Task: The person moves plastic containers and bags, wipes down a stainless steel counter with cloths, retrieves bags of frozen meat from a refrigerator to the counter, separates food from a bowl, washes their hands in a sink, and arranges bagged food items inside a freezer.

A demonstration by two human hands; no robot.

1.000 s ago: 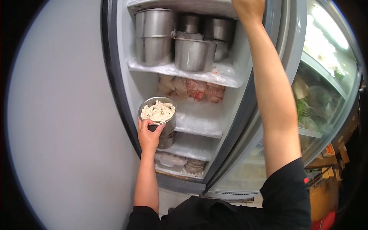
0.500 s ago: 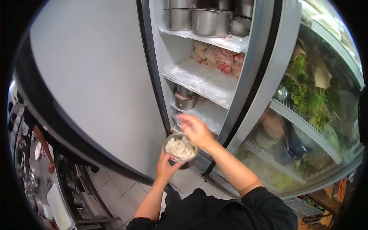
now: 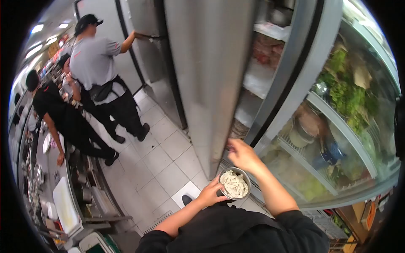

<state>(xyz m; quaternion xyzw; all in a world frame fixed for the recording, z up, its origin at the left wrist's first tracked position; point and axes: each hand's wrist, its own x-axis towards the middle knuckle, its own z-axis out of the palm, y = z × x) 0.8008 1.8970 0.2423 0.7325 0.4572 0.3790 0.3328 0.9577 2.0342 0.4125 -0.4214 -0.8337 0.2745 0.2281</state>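
Observation:
A round metal container filled with pale strips is held close to my body. My left hand grips its left side, thumb over the rim. Just above it, my right hand is at the edge of the steel fridge door; its fingertips are blurred and partly hidden, so their hold cannot be made out. The door stands partly open, and behind it show fridge shelves with reddish frozen meat and a metal pot.
A glass-door fridge with greens stands at the right. A person in grey touches another steel door at the upper left. A person in black stands by a counter with a white board. Tiled floor lies between.
The view has turned left. My right hand has come down from the top of the fridge to the door edge, and the door has swung partly closed. The container has moved out to my body.

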